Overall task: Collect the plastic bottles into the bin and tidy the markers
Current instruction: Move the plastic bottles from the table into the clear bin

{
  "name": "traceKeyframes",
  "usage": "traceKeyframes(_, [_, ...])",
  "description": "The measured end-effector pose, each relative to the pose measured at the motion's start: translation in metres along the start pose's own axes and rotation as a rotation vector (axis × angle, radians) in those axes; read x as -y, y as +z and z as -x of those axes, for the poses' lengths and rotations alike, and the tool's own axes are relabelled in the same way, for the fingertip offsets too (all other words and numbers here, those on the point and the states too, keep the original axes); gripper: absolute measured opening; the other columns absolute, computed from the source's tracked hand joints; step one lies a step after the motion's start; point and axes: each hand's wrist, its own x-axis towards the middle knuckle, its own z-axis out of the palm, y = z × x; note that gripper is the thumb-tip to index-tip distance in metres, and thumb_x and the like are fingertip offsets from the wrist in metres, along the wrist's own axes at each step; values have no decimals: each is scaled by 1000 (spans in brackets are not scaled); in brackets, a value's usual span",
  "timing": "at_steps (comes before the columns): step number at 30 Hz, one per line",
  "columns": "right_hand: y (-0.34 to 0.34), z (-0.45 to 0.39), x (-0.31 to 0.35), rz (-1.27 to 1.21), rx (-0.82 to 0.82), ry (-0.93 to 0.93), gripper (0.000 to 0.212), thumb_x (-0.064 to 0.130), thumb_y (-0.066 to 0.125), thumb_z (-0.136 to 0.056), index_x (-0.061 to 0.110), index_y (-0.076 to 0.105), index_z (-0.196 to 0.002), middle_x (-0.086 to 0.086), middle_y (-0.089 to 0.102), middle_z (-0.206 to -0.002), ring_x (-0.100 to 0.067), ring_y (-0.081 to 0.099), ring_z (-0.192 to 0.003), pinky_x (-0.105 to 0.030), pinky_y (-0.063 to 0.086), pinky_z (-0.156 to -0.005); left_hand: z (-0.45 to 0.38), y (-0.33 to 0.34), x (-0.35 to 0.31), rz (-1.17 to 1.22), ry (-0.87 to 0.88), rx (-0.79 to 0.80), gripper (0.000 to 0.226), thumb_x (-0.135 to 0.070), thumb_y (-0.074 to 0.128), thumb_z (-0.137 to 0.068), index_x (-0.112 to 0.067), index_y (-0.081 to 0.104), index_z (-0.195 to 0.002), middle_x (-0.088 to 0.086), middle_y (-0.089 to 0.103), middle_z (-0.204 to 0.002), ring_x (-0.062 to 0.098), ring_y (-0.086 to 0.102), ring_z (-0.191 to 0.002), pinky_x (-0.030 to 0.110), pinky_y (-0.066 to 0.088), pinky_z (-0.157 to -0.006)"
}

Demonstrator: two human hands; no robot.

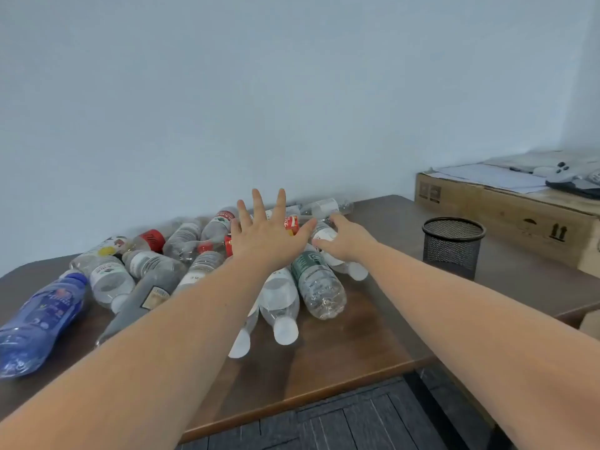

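Observation:
Several empty plastic bottles lie in a heap on the brown table (350, 336). Among them are a blue bottle (39, 316) at the far left, a clear one with a green label (316, 280) and a red-labelled one (151, 239). My left hand (266, 237) hovers over the middle of the heap with its fingers spread and straight. Just right of it, my right hand (347, 240) curls its fingers round a clear bottle with a white label (324, 233). A black mesh bin (453, 246) stands on the table to the right of the heap. No markers can be seen.
A cardboard box (506, 216) with papers and small items on top stands beyond the bin at the right. A pale wall runs behind the table. Dark floor (350, 420) shows below the table's front edge.

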Motion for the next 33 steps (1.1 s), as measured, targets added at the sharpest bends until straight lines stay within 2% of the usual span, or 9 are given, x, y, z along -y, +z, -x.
traceKeyframes(6, [2,7,-12,-22,-46,55,59,26,57,-86,18,35,-140,-10,52,-135,-31,52,-119,-37,46,-93,-4,9,-8,-28,-18,15,87,-83,15,-80,-38,-12,-149,9,-19,-158,34,-16,-145,53,-1,-116])
traceKeyframes(9, [-10,18,-18,-83,-234,46,60,27,60,-84,19,37,-139,-13,56,-129,-33,53,-116,-36,45,-88,-3,14,-14,6,-14,12,86,-81,17,-82,-37,-11,-150,11,-19,-158,35,-16,-145,51,-1,-116])
traceKeyframes(12, [-24,31,-23,-160,-438,-59,64,25,60,-84,17,35,-142,-16,54,-127,-33,51,-116,-33,41,-83,-1,25,-23,27,-16,36,88,-80,24,-82,-35,-9,-151,13,-18,-158,36,-14,-145,50,1,-117])
traceKeyframes(16, [-40,44,-26,-247,-612,-174,69,25,63,-86,18,31,-147,-9,52,-134,-21,46,-124,-22,33,-84,4,40,-39,60,-25,114,93,-80,29,-81,-33,-10,-151,16,-19,-157,41,-14,-144,50,1,-116])
traceKeyframes(21, [-53,53,-23,-279,-681,-208,67,28,67,-87,17,35,-145,-9,52,-132,-20,46,-122,-15,28,-82,8,52,-57,94,-21,260,97,-75,41,-82,-29,-6,-152,19,-22,-156,45,-8,-143,50,6,-117])
traceKeyframes(25, [-59,57,-26,-307,-685,-212,66,27,67,-86,17,37,-144,-9,50,-132,-18,45,-121,-12,26,-82,9,62,-66,-48,-71,401,93,-61,53,-84,-16,11,-152,23,-8,-157,41,-6,-145,49,12,-117])
traceKeyframes(27, [-63,62,-26,-325,-693,-214,65,25,66,-86,16,37,-143,-9,50,-132,-19,44,-122,-12,26,-84,11,58,-72,-112,-65,409,75,-41,56,-86,-11,25,-146,24,4,-155,39,3,-144,48,15,-117])
traceKeyframes(29, [-67,66,-25,-357,-692,-216,64,23,66,-86,16,38,-143,-9,50,-133,-19,43,-123,-16,29,-89,12,53,-76,-102,-67,398,58,-24,53,-85,-8,36,-138,22,16,-150,37,24,-137,41,27,-110])
traceKeyframes(33, [-76,73,-23,-424,-709,-222,60,21,65,-87,15,40,-141,-7,50,-133,-17,43,-122,-18,32,-90,12,51,-77,116,-113,316,69,-27,58,-76,-15,32,-138,22,19,-146,37,44,-122,35,43,-93])
